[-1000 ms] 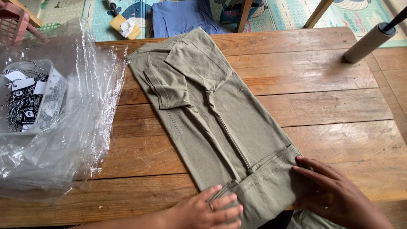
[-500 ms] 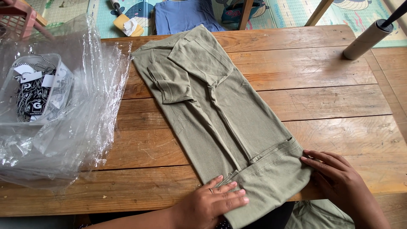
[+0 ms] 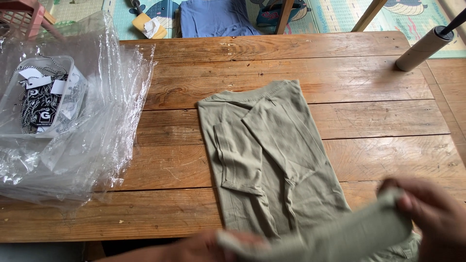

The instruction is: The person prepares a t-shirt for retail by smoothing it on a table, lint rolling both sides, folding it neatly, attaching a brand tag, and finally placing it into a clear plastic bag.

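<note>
Your two hands hold the bottom hem of the shirt (image 3: 272, 160) lifted off the table (image 3: 369, 121). Your right hand (image 3: 432, 218) is clenched on the hem's right end, with cloth wrapped over the fingers (image 3: 405, 201). Your left hand (image 3: 204, 245) is at the hem's left end, but it is blurred and cut off by the lower edge, so you cannot tell how firmly its fingers pinch the cloth. The raised hem runs as a pale band from your left fingers up to your right fingers, tilted higher on the right.

The shirt is olive green and lies flat on the table beyond your fingers. Its long axis runs away from you, leaning slightly left, with the collar at the far end and the hem at your fingers. Both sleeves are folded inward over the body, one lying just beyond your left fingers, the other crossing the middle.

The lifted band hides the lowest part of the shirt. Motion blur smears both hands and the hem, so single fingers are hard to make out.

Far to the left of your left fingers lies crumpled clear plastic (image 3: 97, 126) around a clear box (image 3: 43, 97) of tags. Well beyond your right fingers, at the table's far corner, lies a cardboard tube (image 3: 423, 48).
</note>
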